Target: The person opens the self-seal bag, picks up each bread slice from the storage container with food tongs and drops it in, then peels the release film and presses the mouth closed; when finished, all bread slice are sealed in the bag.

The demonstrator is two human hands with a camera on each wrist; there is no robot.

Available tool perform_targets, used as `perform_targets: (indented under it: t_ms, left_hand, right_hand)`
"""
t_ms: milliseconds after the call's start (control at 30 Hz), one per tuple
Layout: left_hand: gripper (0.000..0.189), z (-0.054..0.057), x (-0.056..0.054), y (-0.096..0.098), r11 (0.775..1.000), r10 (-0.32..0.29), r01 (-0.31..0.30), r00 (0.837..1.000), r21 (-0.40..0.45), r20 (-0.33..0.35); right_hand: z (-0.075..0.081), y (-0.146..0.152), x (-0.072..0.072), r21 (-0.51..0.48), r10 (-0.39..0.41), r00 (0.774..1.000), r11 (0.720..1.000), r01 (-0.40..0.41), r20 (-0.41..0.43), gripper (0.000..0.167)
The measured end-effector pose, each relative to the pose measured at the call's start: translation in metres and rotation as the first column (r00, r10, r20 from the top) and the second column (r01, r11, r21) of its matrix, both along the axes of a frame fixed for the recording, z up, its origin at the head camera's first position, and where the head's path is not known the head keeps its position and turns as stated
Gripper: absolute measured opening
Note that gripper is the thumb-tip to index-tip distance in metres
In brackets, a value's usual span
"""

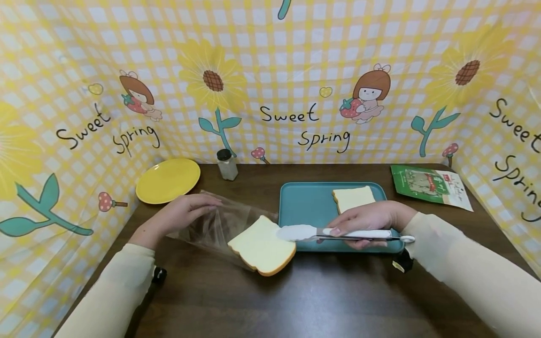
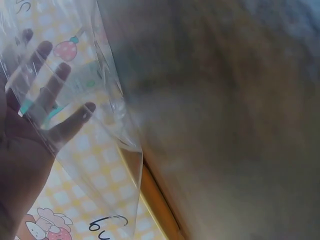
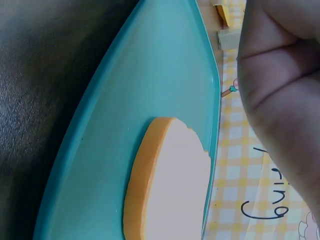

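Gripping white-tipped tongs (image 1: 297, 232) in the right hand (image 1: 374, 219), apparently pinching a bread slice (image 1: 258, 251) by its right edge, left of the teal tray (image 1: 304, 202), probably to avoid touching food. Spreading straight fingers of the left hand (image 1: 186, 211) against a clear plastic bag (image 1: 220, 226), perhaps steadying it. With a second slice (image 1: 355, 198) toward the tray's far side, likely kept off the bench (image 1: 253, 310).

The right hand (image 1: 372, 221) partly hides the tray (image 1: 302, 202); the right wrist view's lower edge crops the slice (image 3: 175, 187) on it.
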State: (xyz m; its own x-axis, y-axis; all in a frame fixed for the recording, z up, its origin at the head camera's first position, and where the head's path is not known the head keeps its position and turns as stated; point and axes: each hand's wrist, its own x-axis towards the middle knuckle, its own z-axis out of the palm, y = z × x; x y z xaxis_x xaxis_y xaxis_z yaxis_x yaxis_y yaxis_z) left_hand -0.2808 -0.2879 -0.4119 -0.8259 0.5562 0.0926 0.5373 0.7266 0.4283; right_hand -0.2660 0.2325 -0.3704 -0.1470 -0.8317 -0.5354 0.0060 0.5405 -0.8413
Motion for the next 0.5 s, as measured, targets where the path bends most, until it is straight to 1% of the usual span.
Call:
perform_targets:
  t_ms: [133,333,400,500]
  left_hand:
    - [0.031,0.000,0.003,0.000,0.999,-0.030,0.029,0.999,0.014,0.020]
    - [0.032,0.000,0.003,0.001,0.997,-0.069,0.069,0.997,0.018,-0.030]
    - [0.032,0.000,0.003,0.001,0.997,-0.069,0.070,0.997,0.017,-0.032]
    - [0.031,0.001,0.003,0.002,0.998,-0.053,0.053,0.999,0.017,-0.013]
  right_hand:
    - [0.001,-0.006,0.001,0.015,0.007,1.000,1.000,-0.007,-0.020,0.048]
    - [0.001,-0.016,-0.004,0.045,0.006,0.998,0.999,-0.003,-0.056,0.050]
    - [0.002,-0.020,-0.005,0.060,-0.001,0.997,0.998,0.005,-0.074,0.050]
    - [0.002,-0.026,-0.007,0.070,-0.007,0.995,0.997,0.014,-0.101,0.047]
